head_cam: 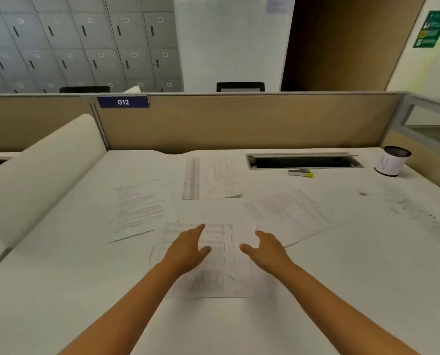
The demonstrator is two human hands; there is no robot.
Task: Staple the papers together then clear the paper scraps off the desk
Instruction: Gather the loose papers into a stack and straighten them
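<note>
- On the desk (342, 265), 4 sheets are seen lying loose, so nothing looks stapled yet: the left sheet (139, 206), the near sheet (213, 283), the far sheet (211, 178), the right sheet (285, 213).
- Left hand (188, 249) is spread flat over the near sheet, nothing gripped.
- Right hand (263, 248) is held open at that sheet's right edge, empty.
- Stapler (300, 172) is left untouched far right by the cup (392, 162); scraps can't really be made out.

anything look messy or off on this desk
The four printed white sheets lie scattered at different angles, unstacked. Dark smudges mark the white desk at right.
</note>
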